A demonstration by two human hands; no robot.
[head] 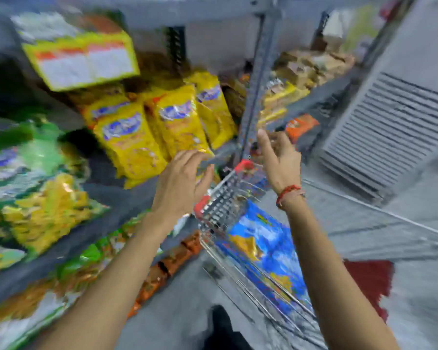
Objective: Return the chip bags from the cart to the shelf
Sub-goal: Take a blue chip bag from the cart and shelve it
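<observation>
The frame is blurred by motion. A small wire cart (228, 198) with red corner caps stands on the floor beside the shelf; a blue chip bag (266, 246) lies inside it. Yellow chip bags (129, 137) stand in a row on the grey shelf (127, 195). My left hand (180, 180) hovers with fingers apart just below the front yellow bags and holds nothing. My right hand (280, 160), with a red thread at the wrist, is raised above the cart by the shelf's upright post (256, 84), fingers spread and empty.
Green and yellow snack bags (36, 193) fill the shelf at left. Orange packets (172, 261) line a lower shelf. A yellow box (84, 59) sits higher up. More packets (301, 125) lie on the right-hand bay. A louvred grey panel (390, 137) and a red mat (369, 281) are at right.
</observation>
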